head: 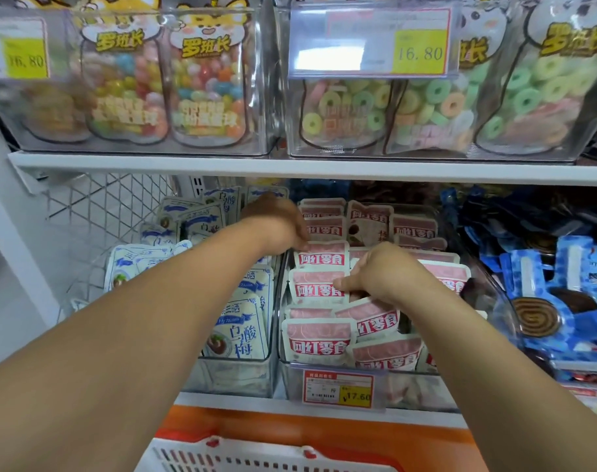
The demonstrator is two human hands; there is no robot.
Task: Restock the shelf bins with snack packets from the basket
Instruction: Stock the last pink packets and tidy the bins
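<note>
Head view, looking down at a shop shelf. At centre, a clear bin (423,390) packed with pink snack packets (319,342) in upright, overlapping rows, red-and-white label bands facing forward. On its front wall, a red-and-yellow price tag (338,390) reading 17.60.

Extended from the lower left of the frame, the left hand (276,223), back up, fingers dipped out of sight at the bin's upper left corner, against the top edge of one packet (grip impossible to tell, fingertips hidden). From the lower right, the right hand (382,270), fingers curled down among the middle rows, grip clenched on the edge of one of the pink packets.

Just beside the first bin, left of centre, a second clear bin (232,376) of white-and-blue plum packets (239,332). Further left, white wire mesh (103,212). At right, a heap of blue packets (556,301) showing brown coils.

Across the upper half, a white shelf board (188,161) carrying clear bins of bagged sweets: coloured candy balls (208,83) at upper left, pastel gummy rings (344,110) at upper right, with a yellow tag (419,54) marked 16.80.

At the bottom edge, below an orange ledge (324,434), the white slotted rim of the basket (256,458) with red clips, contents out of view.
</note>
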